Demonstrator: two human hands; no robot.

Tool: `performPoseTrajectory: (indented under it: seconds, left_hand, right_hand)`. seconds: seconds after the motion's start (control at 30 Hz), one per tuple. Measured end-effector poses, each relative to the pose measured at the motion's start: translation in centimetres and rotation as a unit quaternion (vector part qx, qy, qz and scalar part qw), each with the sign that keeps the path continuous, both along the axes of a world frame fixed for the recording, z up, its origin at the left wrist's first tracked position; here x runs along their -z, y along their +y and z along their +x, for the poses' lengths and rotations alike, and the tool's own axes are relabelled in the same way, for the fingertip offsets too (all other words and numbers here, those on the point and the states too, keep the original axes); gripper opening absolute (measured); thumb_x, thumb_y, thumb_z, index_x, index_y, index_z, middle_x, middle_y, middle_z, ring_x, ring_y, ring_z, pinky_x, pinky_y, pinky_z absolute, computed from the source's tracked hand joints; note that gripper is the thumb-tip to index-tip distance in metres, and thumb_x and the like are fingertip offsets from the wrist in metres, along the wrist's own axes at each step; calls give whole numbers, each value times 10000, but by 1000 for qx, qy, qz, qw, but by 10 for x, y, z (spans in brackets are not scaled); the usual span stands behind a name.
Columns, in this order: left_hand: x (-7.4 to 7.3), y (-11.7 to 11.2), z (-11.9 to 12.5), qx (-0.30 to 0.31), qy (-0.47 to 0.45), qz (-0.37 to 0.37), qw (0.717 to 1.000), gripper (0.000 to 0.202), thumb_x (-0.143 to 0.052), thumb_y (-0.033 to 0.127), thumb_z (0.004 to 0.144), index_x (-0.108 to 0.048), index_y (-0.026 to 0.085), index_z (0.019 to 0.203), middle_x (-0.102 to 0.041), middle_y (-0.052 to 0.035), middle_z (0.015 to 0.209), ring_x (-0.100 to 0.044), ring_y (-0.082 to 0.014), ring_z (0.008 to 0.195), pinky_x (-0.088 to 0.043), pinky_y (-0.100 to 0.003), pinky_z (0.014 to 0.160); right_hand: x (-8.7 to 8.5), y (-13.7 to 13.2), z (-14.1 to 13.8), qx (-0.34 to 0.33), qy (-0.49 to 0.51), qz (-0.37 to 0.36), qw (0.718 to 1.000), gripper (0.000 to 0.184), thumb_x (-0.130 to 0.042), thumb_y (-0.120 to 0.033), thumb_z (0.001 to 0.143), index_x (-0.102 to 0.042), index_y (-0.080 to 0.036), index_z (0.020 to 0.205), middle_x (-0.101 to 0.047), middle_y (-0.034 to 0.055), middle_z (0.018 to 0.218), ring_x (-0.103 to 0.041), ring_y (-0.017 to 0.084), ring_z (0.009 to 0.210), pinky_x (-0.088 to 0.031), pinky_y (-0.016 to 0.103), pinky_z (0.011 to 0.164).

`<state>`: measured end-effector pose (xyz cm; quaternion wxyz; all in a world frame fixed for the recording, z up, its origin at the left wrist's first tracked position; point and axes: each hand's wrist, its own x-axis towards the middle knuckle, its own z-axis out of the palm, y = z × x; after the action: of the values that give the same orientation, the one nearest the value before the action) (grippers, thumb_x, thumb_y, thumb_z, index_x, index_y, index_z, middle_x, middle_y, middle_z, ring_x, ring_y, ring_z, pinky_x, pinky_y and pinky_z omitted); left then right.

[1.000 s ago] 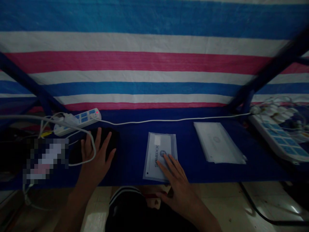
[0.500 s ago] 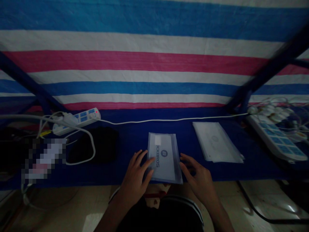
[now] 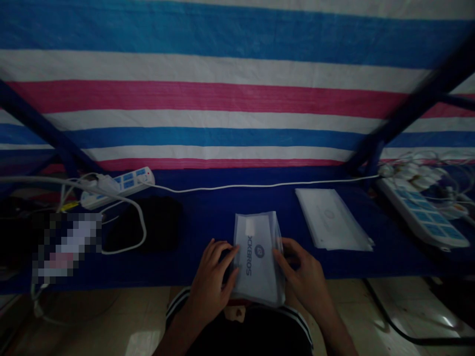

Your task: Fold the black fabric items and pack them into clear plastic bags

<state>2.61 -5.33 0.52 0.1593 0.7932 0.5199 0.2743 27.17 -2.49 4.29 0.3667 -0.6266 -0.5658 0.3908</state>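
Head view: the left hand (image 3: 213, 279) and right hand (image 3: 302, 277) are pressing in on opposite side edges of a clear printed pouch (image 3: 258, 259), fingers curled, keeping it square between them at the front edge of the blue table (image 3: 200, 217). Another flat pouch (image 3: 330, 220) is lying past the right hand.

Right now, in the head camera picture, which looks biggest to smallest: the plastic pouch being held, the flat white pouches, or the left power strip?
Largest, too close to rank: the plastic pouch and the flat white pouches. They look alike, and the held one is nearer the camera.
Smallest: the power strip.
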Motion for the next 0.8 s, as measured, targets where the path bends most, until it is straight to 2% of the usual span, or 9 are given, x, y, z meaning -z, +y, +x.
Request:
performPoseTrajectory:
  seconds: [0.1,0.2,0.27,0.33,0.47,0.57,0.63,0.73,0.8]
  left_hand:
    - [-2,-1,1,5,7,-2,1000,469,-564,246,1026,-534,295,1491,-608,-80,1376,-553,-277,1361,-375,-635,1256]
    - [-4,-2,0,18,9,-3,1000,533,-562,254,1030,-455,291,1551,-596,-93,1406,-534,-284,1380,-370,-641,1254]
    - [-5,-2,-1,25,10,-5,1000,550,-549,257,1037,-420,285,1571,-582,-97,1429,-514,-285,1401,-357,-641,1261]
    - [-6,-2,-2,31,13,-8,999,528,-538,258,1043,-430,284,1559,-575,-92,1438,-502,-282,1412,-341,-639,1271]
    - [-7,-2,-1,33,20,-8,999,506,-537,258,1040,-454,284,1538,-571,-88,1433,-501,-284,1412,-339,-636,1274]
    - [-7,-3,1,27,28,-2,999,497,-543,246,1032,-474,276,1524,-571,-92,1420,-503,-292,1406,-342,-646,1269]
    - [-7,-3,2,26,36,2,999,492,-554,237,1023,-493,272,1509,-574,-94,1408,-509,-296,1396,-346,-649,1264]
    - [-7,-2,4,27,42,10,999,481,-568,232,1009,-522,269,1486,-580,-95,1391,-521,-302,1379,-357,-654,1255]
    - [-6,-2,4,25,44,15,999,474,-572,231,1003,-535,268,1474,-581,-96,1385,-523,-305,1373,-360,-659,1251]
  right_hand:
    - [-8,0,-5,-13,80,-39,996,497,-682,-615,877,-650,-218,1174,-816,90,877,-786,273,756,-648,382,672]
    - [-19,7,10,25,74,-14,997,599,-739,-604,834,-641,-211,1276,-808,63,820,-778,264,712,-638,364,632]
    - [-33,15,32,81,31,27,996,621,-785,-604,774,-700,-212,1249,-811,76,840,-775,274,718,-618,353,590]
    - [-50,28,61,144,-32,63,987,545,-813,-622,724,-778,-209,1077,-799,100,809,-739,262,624,-548,327,495]
    - [-67,63,122,246,-157,100,951,506,-752,-640,783,-798,-179,986,-753,129,718,-648,237,516,-444,342,486]
    - [-45,91,164,265,-324,42,907,396,-708,-551,859,-788,-165,899,-727,156,676,-696,308,638,-459,425,625]
    - [-19,103,186,238,-383,5,893,331,-721,-486,857,-790,-175,949,-771,216,854,-726,348,748,-458,463,686]
    - [13,107,201,202,-423,64,881,542,-686,-517,854,-738,-113,1212,-748,306,1103,-727,426,972,-499,509,795]
    - [20,101,195,192,-433,143,869,669,-579,-580,893,-683,-61,1303,-715,324,1213,-689,451,1120,-512,546,914]
